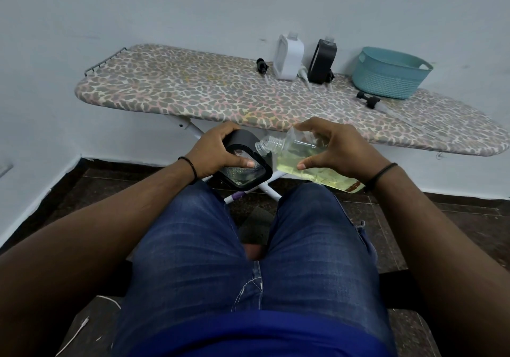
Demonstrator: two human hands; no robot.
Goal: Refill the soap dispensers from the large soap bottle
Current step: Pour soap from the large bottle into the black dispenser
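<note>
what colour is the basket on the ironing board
Teal, with a woven-look wall; the basket shows in the head view, at the board's right end.

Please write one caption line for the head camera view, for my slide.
Seated person's right hand tilts large soap bottle toward black dispenser held by left hand.

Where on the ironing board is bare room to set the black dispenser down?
The ironing board is bare from its rack end to the black pump. Crowded at right: white dispenser, black dispenser, teal basket, another pump.
</note>
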